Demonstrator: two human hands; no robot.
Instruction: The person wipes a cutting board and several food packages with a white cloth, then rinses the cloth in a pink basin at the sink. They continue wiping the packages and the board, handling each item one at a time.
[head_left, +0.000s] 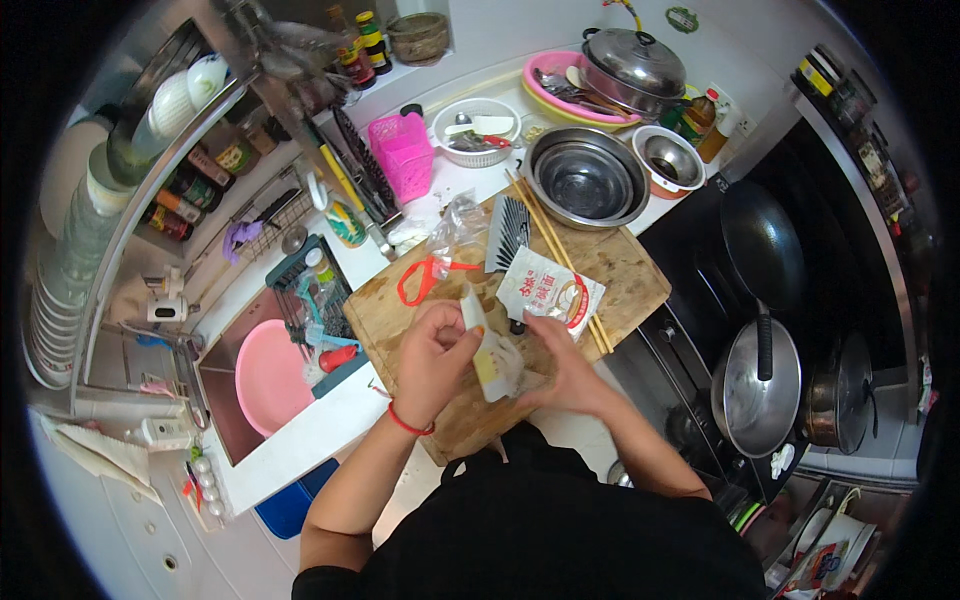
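Observation:
My left hand (436, 361), with a red cord at the wrist, pinches a flat white and pale-yellow packet (491, 364) between thumb and fingers. The packet stands on edge above a worn wooden cutting board (390, 330). My right hand (566, 367) is just right of it, fingers spread; I see nothing gripped there. Its fingertips reach the lower edge of a white printed pouch (551, 289), and I cannot tell whether they touch. Beyond lie a black-and-white striped cleaver blade (508, 232), a pair of long chopsticks (551, 232), red-handled scissors (421, 281) and a crumpled clear plastic bag (459, 225).
Nested steel bowls (585, 180) stand at the board's far edge. At left is a sink with a pink basin (274, 375) and a dark drying rack (300, 277). A black stovetop at right carries a wok (757, 397). A pink basket (401, 157) stands behind.

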